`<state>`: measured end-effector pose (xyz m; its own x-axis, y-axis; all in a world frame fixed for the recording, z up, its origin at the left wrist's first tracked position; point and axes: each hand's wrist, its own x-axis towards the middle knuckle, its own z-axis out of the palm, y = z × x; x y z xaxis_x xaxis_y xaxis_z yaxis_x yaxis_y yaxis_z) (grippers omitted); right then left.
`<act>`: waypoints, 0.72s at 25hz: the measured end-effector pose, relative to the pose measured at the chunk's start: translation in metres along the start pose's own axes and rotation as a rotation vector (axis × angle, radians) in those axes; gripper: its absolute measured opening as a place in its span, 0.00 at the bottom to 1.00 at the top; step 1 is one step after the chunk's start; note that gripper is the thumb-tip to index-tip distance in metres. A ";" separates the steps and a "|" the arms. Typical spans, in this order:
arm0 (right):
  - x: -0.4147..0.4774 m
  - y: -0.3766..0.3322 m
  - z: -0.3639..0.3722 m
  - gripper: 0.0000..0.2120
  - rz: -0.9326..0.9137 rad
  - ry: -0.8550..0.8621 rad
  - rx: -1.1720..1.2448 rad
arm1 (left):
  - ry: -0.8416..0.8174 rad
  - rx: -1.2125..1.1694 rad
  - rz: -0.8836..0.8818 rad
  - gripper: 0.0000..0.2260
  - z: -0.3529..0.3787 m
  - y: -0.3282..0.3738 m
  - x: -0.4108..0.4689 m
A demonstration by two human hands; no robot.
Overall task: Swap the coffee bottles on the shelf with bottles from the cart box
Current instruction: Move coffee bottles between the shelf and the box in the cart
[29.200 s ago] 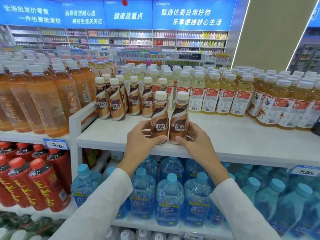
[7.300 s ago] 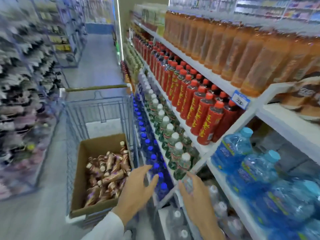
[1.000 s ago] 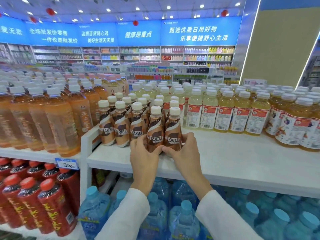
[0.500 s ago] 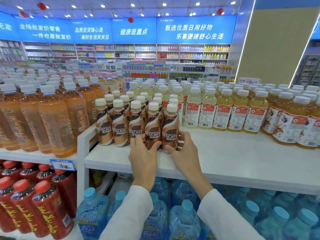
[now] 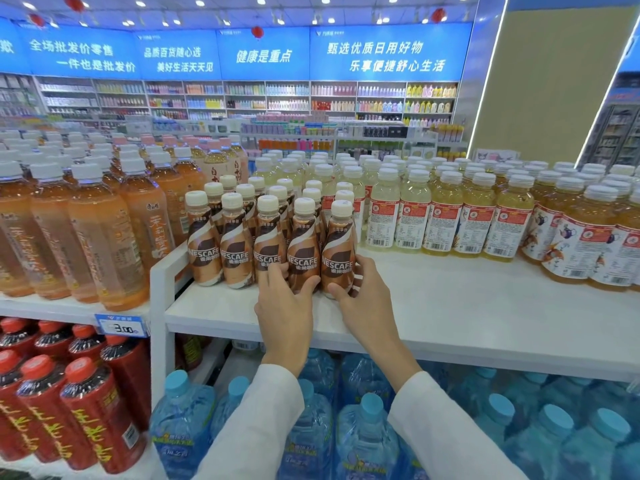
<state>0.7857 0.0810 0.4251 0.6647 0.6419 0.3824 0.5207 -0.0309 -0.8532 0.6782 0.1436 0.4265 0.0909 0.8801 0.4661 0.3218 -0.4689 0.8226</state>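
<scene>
Head view: left hand grips one Nescafé bottle, right hand grips the neighbour bottle; a careless release may topple the packed bottles just left of them.

Glossy plastic coffee bottles; smooth matt white shelf.

Five small Nescafé coffee bottles stand upright in a front row on the white shelf, with cream caps and brown-and-cream swirl labels facing out. The left hand grips the fourth bottle low down, and the right hand grips the rightmost bottle. Three stand just left of the grip, with more rows behind.
</scene>
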 end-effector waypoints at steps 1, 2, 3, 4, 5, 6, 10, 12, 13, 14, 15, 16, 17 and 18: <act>0.000 0.001 0.000 0.27 0.000 -0.003 -0.004 | -0.001 0.001 -0.003 0.18 0.000 0.000 0.000; 0.001 0.002 0.001 0.27 -0.003 -0.004 -0.009 | -0.001 0.002 -0.004 0.18 0.000 -0.001 0.000; 0.001 0.003 0.001 0.28 -0.003 -0.005 -0.016 | -0.001 0.004 -0.002 0.18 0.000 -0.001 0.000; 0.001 0.003 0.002 0.28 -0.004 -0.004 -0.022 | 0.000 0.007 -0.002 0.18 0.000 -0.001 0.000; 0.000 0.003 0.002 0.28 -0.002 -0.004 -0.031 | 0.001 0.009 -0.004 0.19 0.000 -0.001 0.000; 0.000 0.004 0.003 0.29 0.001 -0.005 -0.037 | 0.002 0.011 -0.007 0.19 0.000 -0.001 0.000; 0.001 0.005 0.002 0.29 0.011 -0.009 -0.037 | 0.008 0.021 0.007 0.19 0.001 -0.003 0.000; 0.000 0.004 0.003 0.29 0.011 -0.012 -0.029 | 0.015 0.026 0.023 0.19 0.002 -0.004 -0.002; 0.000 0.003 0.003 0.29 0.011 -0.014 -0.029 | 0.019 0.034 0.027 0.19 0.003 -0.004 -0.003; 0.000 0.004 0.003 0.30 0.011 -0.016 -0.030 | 0.019 0.043 0.026 0.19 0.002 -0.004 -0.002; 0.000 0.002 0.002 0.30 0.012 -0.023 -0.033 | 0.011 0.053 0.019 0.19 0.002 -0.003 -0.002; 0.000 0.001 0.000 0.31 0.012 -0.030 -0.026 | -0.006 0.063 0.016 0.19 0.001 -0.003 -0.002; -0.001 -0.001 -0.004 0.32 0.016 -0.040 -0.014 | -0.025 0.073 0.019 0.19 0.001 -0.003 -0.002; -0.002 -0.003 -0.007 0.32 0.014 -0.056 0.000 | -0.046 0.081 0.021 0.19 -0.001 -0.003 -0.003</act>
<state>0.7868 0.0745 0.4301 0.6404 0.6836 0.3502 0.5120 -0.0400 -0.8581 0.6759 0.1424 0.4227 0.1409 0.8736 0.4659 0.3941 -0.4812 0.7830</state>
